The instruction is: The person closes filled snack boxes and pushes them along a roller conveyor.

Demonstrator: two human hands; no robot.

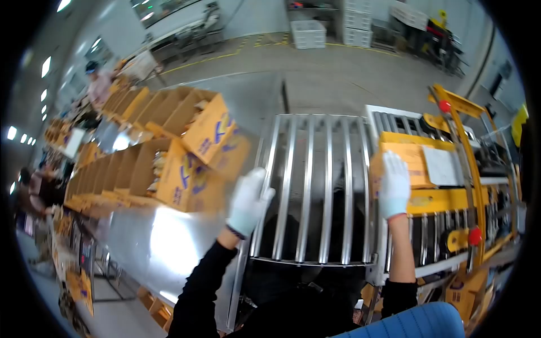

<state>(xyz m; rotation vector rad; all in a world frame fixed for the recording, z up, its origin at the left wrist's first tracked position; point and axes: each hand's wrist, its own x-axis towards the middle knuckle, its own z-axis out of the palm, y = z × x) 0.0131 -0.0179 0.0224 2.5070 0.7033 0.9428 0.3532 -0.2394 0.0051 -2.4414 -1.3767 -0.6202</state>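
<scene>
My left hand (pixel 247 204), in a white glove, is over the left edge of the roller conveyor (pixel 304 225). Its fingers are stretched out, the thumb stands apart, and it holds nothing. My right hand (pixel 395 185), gloved too, lies with straight fingers against a yellow-brown cardboard box (pixel 417 163). That box rests at the entry of a yellow-framed machine with rollers (pixel 479 186), and a pale sheet or label (pixel 442 166) shows on its top. Left of my left hand, rows of open cardboard boxes (pixel 169 180) with purple print are on a metal table (pixel 135 231).
Red knobs (pixel 474 236) are on the machine's frame. White crates (pixel 308 35) stand at the far wall. A person (pixel 98 81) is behind the box rows at the left. A blue padded surface (pixel 411 324) is close below me. Flattened cardboard (pixel 459 296) lies lower right.
</scene>
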